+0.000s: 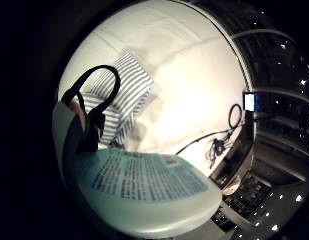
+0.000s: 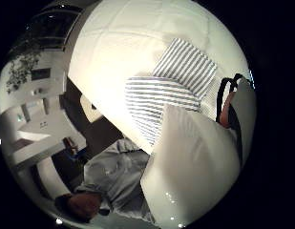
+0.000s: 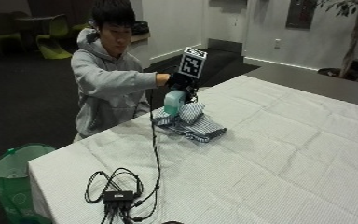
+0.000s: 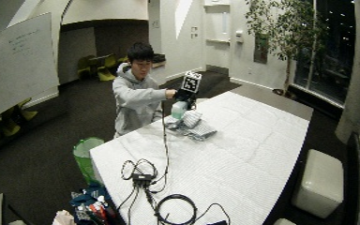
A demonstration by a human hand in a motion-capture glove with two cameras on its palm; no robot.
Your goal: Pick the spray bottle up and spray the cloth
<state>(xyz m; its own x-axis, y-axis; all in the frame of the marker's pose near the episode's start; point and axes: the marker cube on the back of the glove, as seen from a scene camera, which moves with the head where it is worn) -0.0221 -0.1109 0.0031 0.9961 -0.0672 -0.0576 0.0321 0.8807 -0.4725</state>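
My gloved right hand (image 3: 180,81) grips the top of a pale green spray bottle (image 3: 174,102) and holds it upright above the near end of a blue-and-white striped cloth (image 3: 191,125). The cloth lies crumpled on the white tablecloth (image 3: 278,140) by the person's edge of the table. In the little finger side palm view the bottle's printed label (image 1: 144,177) fills the foreground, with the striped cloth (image 1: 121,97) beyond it. The thumb side palm view shows the bottle's plain side (image 2: 192,167) close to the palm and the cloth (image 2: 166,90) spread below. In the wide outside view the bottle (image 4: 179,109) hangs just over the cloth (image 4: 193,126).
A black cable hub with looped cables (image 3: 118,193) lies near the table's front corner, and one cable runs up to the hand. A green bin (image 3: 11,179) stands on the floor beside the table. A coiled black cable (image 4: 175,210) lies at the table's near end.
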